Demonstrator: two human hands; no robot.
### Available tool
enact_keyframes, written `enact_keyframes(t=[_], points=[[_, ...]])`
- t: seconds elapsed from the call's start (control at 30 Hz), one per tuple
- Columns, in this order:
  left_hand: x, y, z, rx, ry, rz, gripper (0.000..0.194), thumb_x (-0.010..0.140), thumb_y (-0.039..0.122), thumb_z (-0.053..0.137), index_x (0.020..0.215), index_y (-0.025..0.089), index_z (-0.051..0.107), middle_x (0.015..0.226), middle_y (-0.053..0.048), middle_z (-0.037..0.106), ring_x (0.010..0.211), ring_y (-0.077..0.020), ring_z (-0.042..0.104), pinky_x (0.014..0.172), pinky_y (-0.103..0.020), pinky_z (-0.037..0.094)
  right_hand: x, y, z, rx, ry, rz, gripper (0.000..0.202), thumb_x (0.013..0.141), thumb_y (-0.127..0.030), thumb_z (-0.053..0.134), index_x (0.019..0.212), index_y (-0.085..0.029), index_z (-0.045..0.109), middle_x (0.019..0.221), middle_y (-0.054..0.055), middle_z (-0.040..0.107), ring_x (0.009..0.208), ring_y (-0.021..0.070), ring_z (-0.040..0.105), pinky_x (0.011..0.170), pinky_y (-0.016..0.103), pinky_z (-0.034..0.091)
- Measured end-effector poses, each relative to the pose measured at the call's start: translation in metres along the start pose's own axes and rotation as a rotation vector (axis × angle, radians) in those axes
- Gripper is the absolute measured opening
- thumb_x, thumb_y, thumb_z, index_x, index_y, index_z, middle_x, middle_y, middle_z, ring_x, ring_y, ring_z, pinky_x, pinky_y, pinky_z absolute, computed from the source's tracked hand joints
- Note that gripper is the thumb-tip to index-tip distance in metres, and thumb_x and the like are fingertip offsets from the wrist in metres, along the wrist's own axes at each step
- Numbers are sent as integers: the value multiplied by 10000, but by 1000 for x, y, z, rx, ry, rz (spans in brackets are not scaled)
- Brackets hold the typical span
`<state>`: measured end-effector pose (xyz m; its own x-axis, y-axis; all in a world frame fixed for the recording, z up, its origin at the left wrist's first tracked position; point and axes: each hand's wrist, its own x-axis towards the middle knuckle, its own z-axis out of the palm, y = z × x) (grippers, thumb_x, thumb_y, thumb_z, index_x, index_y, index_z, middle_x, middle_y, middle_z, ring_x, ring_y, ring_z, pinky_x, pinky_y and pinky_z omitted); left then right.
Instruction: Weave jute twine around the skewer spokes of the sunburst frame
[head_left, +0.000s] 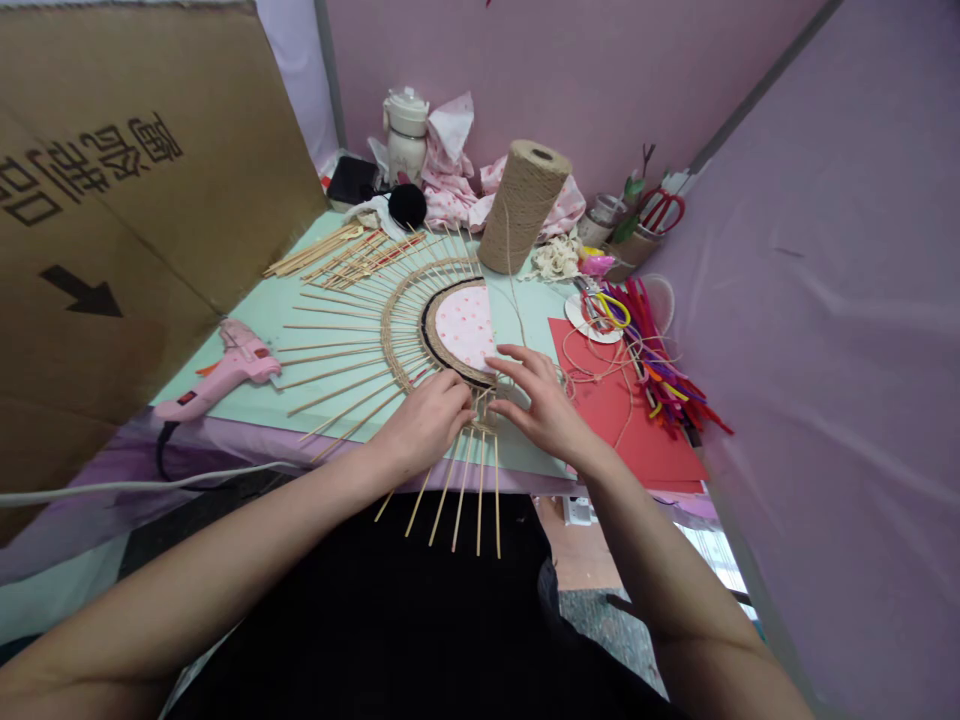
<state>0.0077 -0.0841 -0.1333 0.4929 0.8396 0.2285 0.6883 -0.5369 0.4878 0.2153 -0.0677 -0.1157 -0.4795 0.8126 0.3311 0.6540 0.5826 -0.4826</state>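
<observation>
A half-round stick-and-twine piece point(390, 330) lies on the light green table top, its thin wooden sticks fanning out to the left and towards me. Pink dotted fabric point(463, 325) fills its centre, edged by a brown twine band and a black line. My left hand point(435, 415) is closed on the near part of the piece, fingertips pinched at the twine between the sticks; exactly what they grip is hidden. Beside it, my right hand point(538, 400) has its fingers apart, with the fingertips close to the fabric's lower corner. Twine runs down from a large cone point(525, 210) towards my right hand.
A pink glue gun point(221, 372) lies at left, before a big cardboard box point(150, 200). Loose sticks point(322, 250), a black yarn ball point(407, 206) and a white bottle point(406, 140) are behind. Red sheets point(652, 450), pipe cleaners point(660, 370) and yellow-handled scissors point(613, 310) lie right.
</observation>
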Motion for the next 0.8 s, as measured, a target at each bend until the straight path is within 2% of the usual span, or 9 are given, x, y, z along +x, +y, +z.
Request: enact_keyframes(t=[0.07, 0.13, 0.2, 0.27, 0.43, 0.6, 0.8], points=[[-1, 0, -2, 2, -5, -1, 109, 926, 197, 544, 842, 147, 593, 947, -67, 593, 934, -205, 555, 857, -356, 461, 6, -4, 0, 59, -82, -19, 140, 927, -300, 588, 994, -210, 671, 1280, 109, 611, 1240, 244, 497, 1065, 434, 369], [-2, 2, -4, 21, -13, -11, 100, 919, 200, 544, 862, 149, 608, 942, -68, 600, 944, -215, 555, 862, -369, 456, 8, -9, -1, 151, -149, 10, 144, 944, -275, 557, 878, -193, 655, 1062, 83, 688, 1053, 205, 589, 980, 378, 421], [-3, 6, -7, 50, -27, -38, 85, 902, 191, 550, 894, 151, 625, 956, -72, 610, 960, -230, 553, 872, -391, 446, 6, -16, -3, 240, -220, 76, 154, 949, -264, 532, 878, -182, 642, 865, 41, 687, 839, 163, 611, 832, 304, 459], [-6, 11, -11, 68, -51, -75, 94, 894, 186, 552, 909, 154, 639, 960, -76, 616, 978, -246, 550, 875, -413, 435, 3, -23, -6, 286, -273, 137, 154, 943, -266, 534, 876, -176, 639, 775, 9, 660, 724, 135, 581, 715, 250, 441], [-17, 25, -21, 34, -148, -142, 110, 906, 184, 551, 884, 163, 657, 964, -67, 620, 1008, -245, 536, 889, -417, 413, -3, -34, -12, 311, -281, 166, 125, 914, -259, 594, 838, -170, 641, 741, -8, 646, 693, 117, 562, 663, 217, 417], [-22, 26, -20, 97, -132, -202, 123, 923, 224, 559, 895, 174, 668, 963, -68, 617, 1021, -263, 516, 846, -416, 397, -2, -36, -13, 222, -296, 114, 112, 922, -228, 580, 866, -177, 662, 811, 13, 677, 765, 129, 599, 722, 232, 424], [-31, 24, -16, 161, -96, -107, 142, 938, 244, 541, 904, 174, 660, 962, -74, 606, 990, -251, 490, 831, -410, 382, -7, -37, -8, 179, -355, 79, 125, 932, -210, 557, 903, -178, 675, 832, 26, 684, 770, 132, 606, 721, 237, 425]])
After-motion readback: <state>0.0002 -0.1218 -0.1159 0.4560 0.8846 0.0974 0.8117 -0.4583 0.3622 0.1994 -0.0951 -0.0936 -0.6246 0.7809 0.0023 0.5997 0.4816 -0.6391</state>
